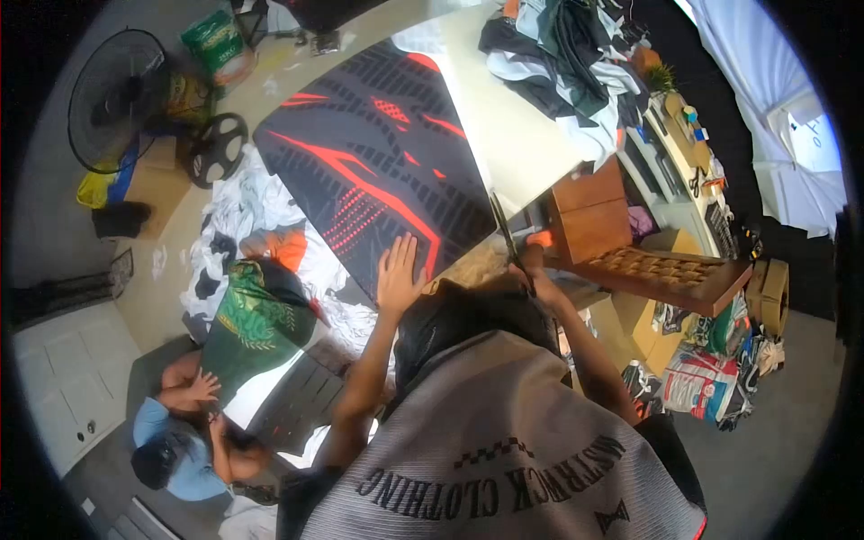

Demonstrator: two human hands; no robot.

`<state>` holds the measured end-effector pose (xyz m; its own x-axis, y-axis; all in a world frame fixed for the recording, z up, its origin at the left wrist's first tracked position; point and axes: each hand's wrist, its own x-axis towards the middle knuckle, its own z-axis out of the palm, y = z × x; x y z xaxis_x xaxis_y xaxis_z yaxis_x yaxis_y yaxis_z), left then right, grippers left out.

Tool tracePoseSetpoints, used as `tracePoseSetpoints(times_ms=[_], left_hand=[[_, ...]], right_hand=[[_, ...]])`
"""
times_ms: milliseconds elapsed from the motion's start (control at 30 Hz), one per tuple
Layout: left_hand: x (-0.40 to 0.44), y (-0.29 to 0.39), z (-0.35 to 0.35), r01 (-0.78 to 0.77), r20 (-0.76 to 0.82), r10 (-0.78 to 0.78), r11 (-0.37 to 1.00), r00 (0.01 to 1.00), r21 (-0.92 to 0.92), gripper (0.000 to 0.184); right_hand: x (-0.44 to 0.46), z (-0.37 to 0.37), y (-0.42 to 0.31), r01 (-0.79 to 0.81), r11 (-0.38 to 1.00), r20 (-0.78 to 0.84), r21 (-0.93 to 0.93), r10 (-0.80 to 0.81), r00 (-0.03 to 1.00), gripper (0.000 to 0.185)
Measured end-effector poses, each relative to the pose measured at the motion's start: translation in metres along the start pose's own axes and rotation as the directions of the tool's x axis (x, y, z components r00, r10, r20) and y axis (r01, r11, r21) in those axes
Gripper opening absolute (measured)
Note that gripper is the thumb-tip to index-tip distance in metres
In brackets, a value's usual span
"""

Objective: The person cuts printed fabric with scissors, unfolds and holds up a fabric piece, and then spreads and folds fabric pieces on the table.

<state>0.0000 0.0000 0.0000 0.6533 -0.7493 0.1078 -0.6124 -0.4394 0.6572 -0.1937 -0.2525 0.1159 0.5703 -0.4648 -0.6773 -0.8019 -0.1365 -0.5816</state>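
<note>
A dark fabric panel (378, 153) with red streaks and a tyre-tread pattern lies across the pale table (522, 144). Flat on its near edge rests my left hand (400, 274), fingers stretched out and holding nothing. My right hand (537, 277), to the right of the panel's near corner, is closed round the handles of scissors (506, 229). The long blades point away from me, beside the panel's right edge.
Clothes (571, 63) are heaped at the table's far right. A wooden chair (648, 256) stands right. White scraps (256, 198) lie left. At lower left a seated person (184, 450) handles green fabric (261, 337). A fan (119, 99) stands far left.
</note>
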Motion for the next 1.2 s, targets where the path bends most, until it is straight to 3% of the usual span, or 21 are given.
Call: tracePoseSetpoints(times_ms=[67, 100, 233, 300, 367, 633, 733, 900, 1200], left_hand=[[-0.008, -0.013, -0.01, -0.002, 0.002, 0.002, 1.0, 1.0, 0.015, 0.068], [0.008, -0.098, -0.088, -0.036, 0.025, 0.03, 0.963, 0.999, 0.266, 0.068], [0.016, -0.096, -0.079, -0.057, 0.039, 0.047, 0.955, 0.998, 0.292, 0.066], [0.017, -0.097, -0.077, -0.061, 0.032, 0.054, 0.947, 0.998, 0.317, 0.066], [0.015, -0.097, -0.077, -0.067, 0.058, 0.05, 0.94, 0.997, 0.333, 0.066], [0.022, -0.098, -0.076, -0.054, 0.069, 0.034, 0.949, 0.997, 0.311, 0.072], [0.045, -0.077, -0.077, -0.069, 0.04, 0.058, 0.924, 0.997, 0.375, 0.078], [0.13, -0.067, -0.055, -0.01, -0.086, 0.024, 0.986, 0.996, 0.164, 0.082], [0.141, -0.102, -0.027, -0.013, -0.06, 0.039, 0.923, 0.997, 0.384, 0.078]], right_hand=[[0.007, 0.021, 0.0, 0.106, 0.994, 0.017, 0.011, -0.107, 0.994, 0.051], [0.084, 0.12, -0.031, 0.28, 0.935, 0.074, 0.218, -0.302, 0.951, 0.052], [0.09, 0.102, -0.045, 0.174, 0.975, 0.202, 0.138, -0.2, 0.959, 0.053], [0.111, 0.116, -0.025, 0.275, 0.947, 0.152, 0.167, -0.3, 0.942, 0.034], [0.115, 0.123, -0.021, 0.29, 0.939, 0.078, 0.186, -0.308, 0.948, 0.034], [0.119, 0.11, -0.051, 0.131, 0.97, 0.124, 0.204, -0.158, 0.98, 0.035], [0.123, 0.109, -0.048, 0.164, 0.962, 0.092, 0.216, -0.188, 0.978, 0.044], [0.122, 0.112, -0.051, 0.198, 0.957, 0.075, 0.21, -0.218, 0.973, 0.053], [0.119, 0.114, -0.052, 0.21, 0.953, 0.036, 0.22, -0.223, 0.974, 0.05]])
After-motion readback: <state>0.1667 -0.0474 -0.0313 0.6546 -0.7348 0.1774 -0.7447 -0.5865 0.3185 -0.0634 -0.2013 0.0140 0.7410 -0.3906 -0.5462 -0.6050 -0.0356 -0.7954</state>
